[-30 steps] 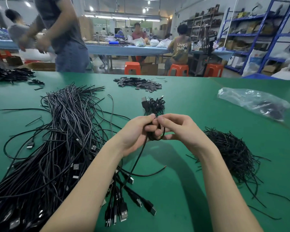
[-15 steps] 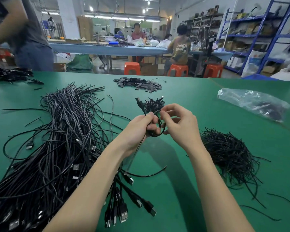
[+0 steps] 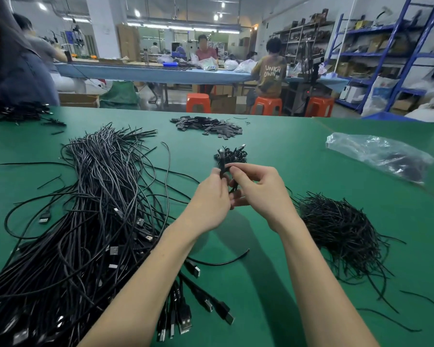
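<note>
Table (image 3: 273,151) is solid green, USB cables (image 3: 90,221) all black with silver plug tips, twist ties (image 3: 341,231) black too. Stools (image 3: 198,102) at the far end are orange, shelving (image 3: 401,53) blue.

The counter (image 3: 286,151) has a matt green covering, smooth and without shine. The heap of USB cables (image 3: 98,196) wears dull black rubbery sheathing. Their plugs (image 3: 185,325) end in bright bare metal shells set in black moulded plastic. The coiled cable (image 3: 221,166) has the same matt black skin. The twist ties (image 3: 341,229) look thin, black and faintly satin. The bag (image 3: 376,151) is clear, crinkled, glossy plastic film. The stools (image 3: 198,102) are smooth orange plastic.
</note>
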`<state>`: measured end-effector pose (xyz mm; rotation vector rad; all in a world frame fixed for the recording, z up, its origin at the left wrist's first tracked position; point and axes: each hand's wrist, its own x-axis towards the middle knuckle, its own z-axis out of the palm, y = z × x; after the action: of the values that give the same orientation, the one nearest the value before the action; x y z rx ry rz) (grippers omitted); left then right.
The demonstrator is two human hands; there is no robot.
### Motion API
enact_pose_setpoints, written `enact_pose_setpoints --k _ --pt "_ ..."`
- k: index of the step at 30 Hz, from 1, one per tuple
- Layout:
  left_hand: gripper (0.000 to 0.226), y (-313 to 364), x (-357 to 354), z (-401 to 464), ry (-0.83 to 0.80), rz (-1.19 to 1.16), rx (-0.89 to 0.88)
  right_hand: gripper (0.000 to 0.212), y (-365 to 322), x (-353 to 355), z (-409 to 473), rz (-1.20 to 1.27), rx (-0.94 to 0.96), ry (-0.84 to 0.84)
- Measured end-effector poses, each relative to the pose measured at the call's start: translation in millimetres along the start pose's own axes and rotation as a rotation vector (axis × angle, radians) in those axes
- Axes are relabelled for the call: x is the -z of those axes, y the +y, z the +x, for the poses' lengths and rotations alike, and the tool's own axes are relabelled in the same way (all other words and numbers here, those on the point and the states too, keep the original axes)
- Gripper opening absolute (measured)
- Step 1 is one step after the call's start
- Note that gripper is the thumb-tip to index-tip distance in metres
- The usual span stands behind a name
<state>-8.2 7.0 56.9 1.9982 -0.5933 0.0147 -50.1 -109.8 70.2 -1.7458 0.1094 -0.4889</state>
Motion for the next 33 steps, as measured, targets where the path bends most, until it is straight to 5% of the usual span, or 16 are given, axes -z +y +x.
enact_pose_setpoints --k 7,15,19,26,29,33 --pt "0.032 3 4 -3 -0.272 -0.353 0.078 0.024 9 0 2 -0.163 0.182 0.057" --pt "0.028 3 1 -2 -0.337 -0.582 0.143 0.017 29 2 3 -0.424 0.430 0.177" --pt "0.029 3 -2 -3 -0.286 -0.488 0.112 0.019 28 -9 -4 -0.495 0.449 0.250" --pt "0.029 0 1 -2 -0.220 -0.204 0.154 0.010 -4 10 2 -0.469 0.155 -0.059" --pt "0.013 -2 -1 -3 -0.100 0.099 0.061 0.010 -13 14 0 -0.371 0.034 -0.206" --pt "0.015 1 -4 -3 -0.020 0.225 -0.029 0.012 -13 12 0 -0.238 0.000 -0.185"
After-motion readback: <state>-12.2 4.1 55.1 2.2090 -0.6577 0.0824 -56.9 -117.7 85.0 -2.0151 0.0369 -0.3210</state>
